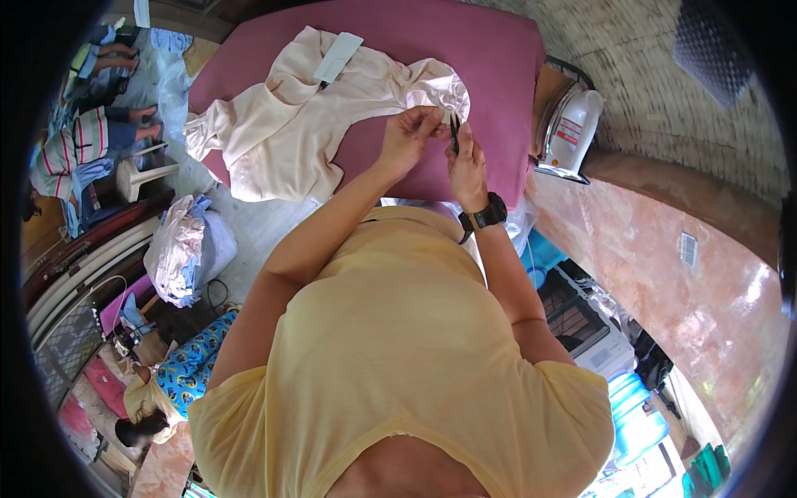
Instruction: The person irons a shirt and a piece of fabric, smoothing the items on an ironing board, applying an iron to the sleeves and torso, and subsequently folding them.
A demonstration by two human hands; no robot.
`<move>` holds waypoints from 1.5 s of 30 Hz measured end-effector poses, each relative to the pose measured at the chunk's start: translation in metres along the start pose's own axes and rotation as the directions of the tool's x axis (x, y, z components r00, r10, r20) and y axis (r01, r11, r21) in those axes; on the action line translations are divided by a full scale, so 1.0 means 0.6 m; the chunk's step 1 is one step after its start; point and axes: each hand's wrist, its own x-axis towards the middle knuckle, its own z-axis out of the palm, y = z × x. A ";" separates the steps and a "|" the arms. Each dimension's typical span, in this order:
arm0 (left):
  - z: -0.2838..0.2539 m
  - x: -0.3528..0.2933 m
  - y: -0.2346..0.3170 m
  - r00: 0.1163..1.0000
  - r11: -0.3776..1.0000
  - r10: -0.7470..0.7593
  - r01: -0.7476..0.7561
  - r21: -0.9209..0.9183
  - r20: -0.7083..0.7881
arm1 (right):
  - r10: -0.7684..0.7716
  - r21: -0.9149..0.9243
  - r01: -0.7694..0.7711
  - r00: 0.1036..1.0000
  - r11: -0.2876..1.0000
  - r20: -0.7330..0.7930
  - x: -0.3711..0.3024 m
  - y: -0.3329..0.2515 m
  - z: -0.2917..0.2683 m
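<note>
A cream garment (278,153) lies spread across the padded maroon table, and one narrow part of it curves round to my hands. My left hand (405,143) is closed in a pinch at the edge of that part. Close beside it, my right hand (469,173) grips small black scissors (454,131), their tips pointing away from me at the cloth. The fingers partly hide the scissors' handles. A black watch sits on my right wrist. On the garment rests a flat white card-like piece (339,56) with a dark tip.
The maroon table (490,50) reaches to a wall on the right. A white plastic container (571,133) stands in a rack at its right edge. To the left are a bundle of clothes (178,249), a white stool (137,178) and other people. Blue water jugs (635,419) stand at lower right.
</note>
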 end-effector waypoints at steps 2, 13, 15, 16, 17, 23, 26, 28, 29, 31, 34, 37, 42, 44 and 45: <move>0.000 0.000 0.002 1.000 1.000 0.005 -0.005 -0.009 0.001 | -0.005 -0.030 0.005 1.000 1.000 0.011 0.002 0.001 -0.003; 0.001 -0.004 0.009 1.000 0.998 0.008 -0.007 0.055 -0.027 | -0.080 -0.068 0.079 0.997 0.995 -0.007 0.008 0.006 0.002; 0.000 -0.004 0.008 1.000 0.998 0.008 -0.006 0.056 -0.018 | -0.103 -0.070 0.102 0.995 0.992 -0.006 0.007 0.003 0.002; 0.000 -0.004 0.007 1.000 0.999 0.008 -0.007 0.051 -0.013 | -0.115 -0.071 0.114 0.993 0.991 -0.006 0.007 0.003 0.002; 0.000 -0.003 0.007 1.000 0.999 0.008 -0.008 0.047 -0.007 | -0.110 -0.074 0.109 0.994 0.991 0.003 0.008 0.004 0.001; -0.003 0.000 -0.002 1.000 0.998 -0.008 0.009 0.057 -0.004 | -0.164 -0.096 0.161 0.986 0.982 -0.025 0.016 0.015 0.004; 0.001 0.000 0.004 1.000 0.997 0.004 -0.005 0.073 0.007 | -0.131 -0.093 0.126 0.990 0.988 -0.052 0.014 0.012 0.008; 0.004 0.000 0.003 1.000 0.999 0.013 -0.013 0.035 -0.010 | -0.076 -0.094 0.074 0.997 0.993 -0.026 0.013 0.006 0.008; 0.005 0.000 0.003 1.000 1.000 0.017 -0.017 0.015 -0.020 | -0.095 -0.081 0.092 0.995 0.992 -0.030 0.014 0.008 0.009; 0.008 -0.001 0.002 0.999 0.998 0.014 -0.012 0.055 -0.035 | -0.133 -0.056 0.131 0.990 0.990 -0.044 0.018 0.018 0.014; 0.001 0.000 -0.007 1.000 0.999 -0.008 0.009 0.046 -0.027 | -0.167 -0.027 0.166 0.984 0.986 -0.057 0.023 0.030 0.016; 0.004 -0.001 -0.008 0.999 0.999 -0.013 0.014 0.041 -0.035 | -0.142 0.024 0.143 0.989 0.989 -0.049 0.026 0.034 0.016; 0.008 0.000 -0.008 0.997 1.000 0.003 -0.004 -0.006 -0.077 | -0.171 0.055 0.171 0.985 0.984 -0.014 0.030 0.039 0.013; 0.009 0.000 -0.007 0.997 0.998 0.020 -0.025 -0.056 -0.079 | -0.199 0.098 0.199 0.980 0.975 -0.011 0.030 0.035 0.014; 0.011 0.000 -0.005 0.996 0.998 0.026 -0.031 -0.056 -0.088 | -0.222 0.131 0.223 0.975 0.966 -0.019 0.030 0.032 0.017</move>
